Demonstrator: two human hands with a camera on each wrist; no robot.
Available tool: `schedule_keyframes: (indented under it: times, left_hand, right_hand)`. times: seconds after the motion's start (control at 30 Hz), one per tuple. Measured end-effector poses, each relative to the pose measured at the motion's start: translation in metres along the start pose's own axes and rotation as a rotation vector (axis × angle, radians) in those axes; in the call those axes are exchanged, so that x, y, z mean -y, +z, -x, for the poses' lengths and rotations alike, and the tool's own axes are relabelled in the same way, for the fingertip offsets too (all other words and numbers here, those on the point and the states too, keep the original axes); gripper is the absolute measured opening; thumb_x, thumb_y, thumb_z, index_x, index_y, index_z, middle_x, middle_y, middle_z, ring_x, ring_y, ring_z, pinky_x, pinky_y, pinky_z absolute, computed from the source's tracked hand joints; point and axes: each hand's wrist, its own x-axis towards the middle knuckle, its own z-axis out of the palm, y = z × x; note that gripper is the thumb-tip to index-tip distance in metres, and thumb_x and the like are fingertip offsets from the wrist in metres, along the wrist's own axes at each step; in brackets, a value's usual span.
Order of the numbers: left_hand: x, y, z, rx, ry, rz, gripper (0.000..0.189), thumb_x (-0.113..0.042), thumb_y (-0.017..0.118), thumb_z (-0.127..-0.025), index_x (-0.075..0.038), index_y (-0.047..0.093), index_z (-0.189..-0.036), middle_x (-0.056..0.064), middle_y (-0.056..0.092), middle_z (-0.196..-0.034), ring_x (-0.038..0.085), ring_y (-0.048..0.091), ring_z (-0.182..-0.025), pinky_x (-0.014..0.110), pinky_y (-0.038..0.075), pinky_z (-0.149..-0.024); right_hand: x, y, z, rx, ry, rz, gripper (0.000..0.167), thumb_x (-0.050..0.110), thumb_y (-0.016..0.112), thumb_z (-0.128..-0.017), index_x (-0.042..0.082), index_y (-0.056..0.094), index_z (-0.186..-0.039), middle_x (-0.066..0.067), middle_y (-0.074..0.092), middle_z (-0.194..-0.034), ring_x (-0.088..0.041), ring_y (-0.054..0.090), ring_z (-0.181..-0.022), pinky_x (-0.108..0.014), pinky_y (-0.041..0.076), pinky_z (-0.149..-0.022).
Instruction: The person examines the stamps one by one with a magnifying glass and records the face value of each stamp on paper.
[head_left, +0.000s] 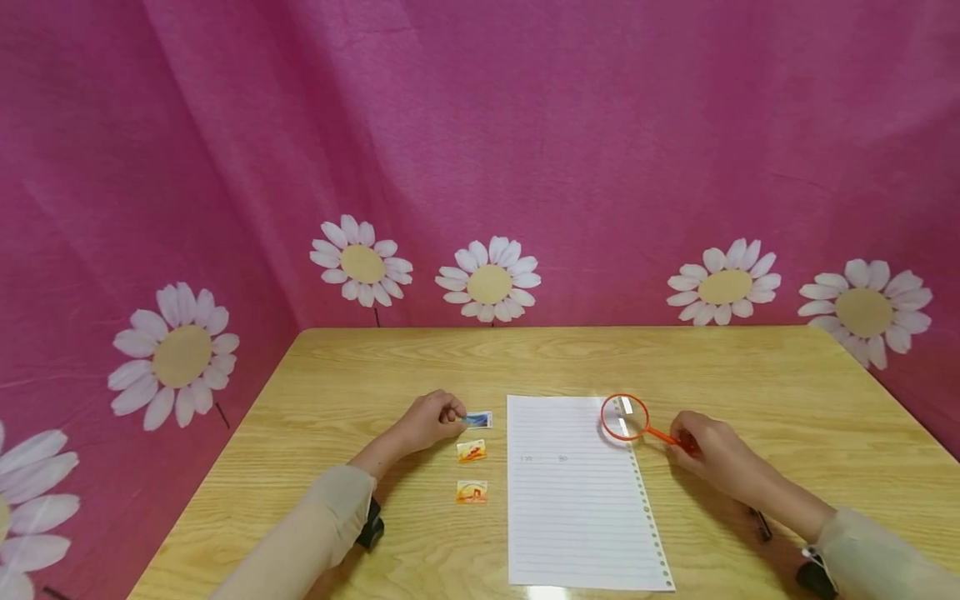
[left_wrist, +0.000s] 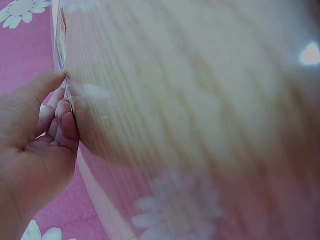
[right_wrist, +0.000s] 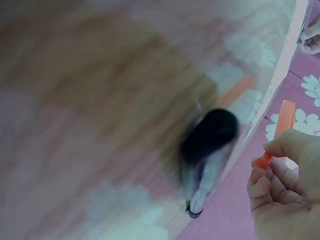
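Note:
My left hand [head_left: 431, 422] rests on the table, thumb and fingertips pinching the left edge of a blue stamp [head_left: 481, 420]. In the left wrist view, the thumb and curled fingers of the left hand [left_wrist: 45, 117] lie against the tabletop. Below the blue one, a yellow-and-red stamp [head_left: 472, 451] and an orange-and-yellow stamp [head_left: 472, 492] form a column. My right hand [head_left: 716, 454] grips the handle of an orange magnifying glass [head_left: 662, 436]. Its round lens overlaps the upper right corner of a lined sheet of paper [head_left: 577, 517] with small handwriting.
Under my right forearm lies a pen [head_left: 761, 525], seen as a black-ended pen [right_wrist: 210, 135] with a clear barrel up close. The wooden table [head_left: 405, 358] ends at a pink curtain [head_left: 600, 150] printed with white daisies.

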Motion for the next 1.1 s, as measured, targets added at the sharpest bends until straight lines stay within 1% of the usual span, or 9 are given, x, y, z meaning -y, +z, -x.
schedule_keyframes:
  times: [0.1, 0.17, 0.33, 0.5, 0.57, 0.8, 0.93, 1.1]
  left_hand:
    - [-0.001, 0.0, 0.001, 0.001, -0.012, 0.006, 0.009, -0.008, 0.069, -0.089, -0.003, 0.064, -0.095, 0.005, 0.052, -0.086, 0.012, 0.044, -0.075, 0.019, 0.037, -0.068]
    - [-0.001, 0.0, 0.001, -0.005, -0.008, 0.007, 0.009, -0.008, 0.069, -0.089, -0.003, 0.064, -0.094, 0.006, 0.052, -0.085, 0.012, 0.044, -0.075, 0.02, 0.038, -0.068]
    - [0.0, 0.0, 0.002, -0.005, 0.01, 0.005, 0.009, -0.008, 0.069, -0.089, -0.002, 0.064, -0.094, 0.006, 0.052, -0.085, 0.012, 0.043, -0.074, 0.02, 0.037, -0.067]
    - [0.001, 0.0, 0.001, 0.01, 0.008, 0.016, 0.009, -0.009, 0.068, -0.09, -0.002, 0.064, -0.095, 0.005, 0.052, -0.086, 0.011, 0.043, -0.075, 0.019, 0.037, -0.067]
    - [0.001, 0.0, 0.001, 0.011, 0.007, 0.024, 0.009, -0.008, 0.068, -0.09, -0.002, 0.064, -0.095, 0.005, 0.052, -0.086, 0.011, 0.043, -0.075, 0.019, 0.037, -0.067]
    - [0.0, -0.003, 0.0, -0.003, 0.007, 0.024, 0.009, -0.007, 0.069, -0.089, -0.001, 0.064, -0.095, 0.007, 0.053, -0.086, 0.012, 0.043, -0.074, 0.019, 0.037, -0.066]
    - [0.001, -0.002, -0.001, 0.001, 0.003, 0.019, 0.009, -0.008, 0.069, -0.089, -0.002, 0.064, -0.095, 0.007, 0.053, -0.086, 0.011, 0.043, -0.075, 0.019, 0.038, -0.067]
    - [0.001, -0.001, 0.0, 0.008, 0.013, 0.012, 0.01, -0.008, 0.069, -0.089, -0.001, 0.064, -0.095, 0.008, 0.054, -0.086, 0.011, 0.043, -0.075, 0.02, 0.037, -0.067]
  right_hand:
    - [-0.001, -0.003, 0.004, 0.006, 0.03, 0.007, 0.032, -0.005, 0.081, -0.066, 0.008, 0.056, -0.08, 0.008, 0.049, -0.069, 0.006, 0.035, -0.063, -0.016, 0.034, -0.051]
    - [-0.002, -0.005, 0.006, 0.011, 0.052, 0.011, 0.031, -0.005, 0.081, -0.067, 0.008, 0.056, -0.08, 0.009, 0.048, -0.068, 0.006, 0.035, -0.063, -0.017, 0.034, -0.051]
    - [-0.004, -0.009, 0.012, 0.006, 0.062, 0.014, 0.031, -0.007, 0.08, -0.066, 0.008, 0.056, -0.08, 0.009, 0.05, -0.069, 0.007, 0.036, -0.063, -0.017, 0.035, -0.05]
    - [-0.006, -0.016, 0.018, 0.007, 0.09, 0.021, 0.03, -0.008, 0.078, -0.066, 0.007, 0.056, -0.079, 0.009, 0.049, -0.068, 0.009, 0.035, -0.062, -0.018, 0.035, -0.049]
    - [-0.006, -0.018, 0.02, 0.02, 0.113, 0.018, 0.028, -0.008, 0.078, -0.068, 0.006, 0.056, -0.079, 0.008, 0.049, -0.067, 0.009, 0.035, -0.062, -0.018, 0.035, -0.049]
    - [-0.004, -0.026, 0.025, 0.08, 0.235, -0.003, 0.021, -0.005, 0.075, -0.075, 0.005, 0.058, -0.081, 0.007, 0.052, -0.067, 0.009, 0.037, -0.061, -0.019, 0.037, -0.049]
    - [-0.002, -0.027, 0.028, 0.092, 0.265, 0.002, 0.02, -0.004, 0.075, -0.076, 0.005, 0.058, -0.08, 0.007, 0.053, -0.066, 0.01, 0.037, -0.059, -0.019, 0.038, -0.048]
    - [-0.001, -0.028, 0.031, 0.113, 0.302, 0.005, 0.018, -0.002, 0.074, -0.077, 0.005, 0.058, -0.08, 0.007, 0.052, -0.065, 0.008, 0.036, -0.058, -0.019, 0.037, -0.048]
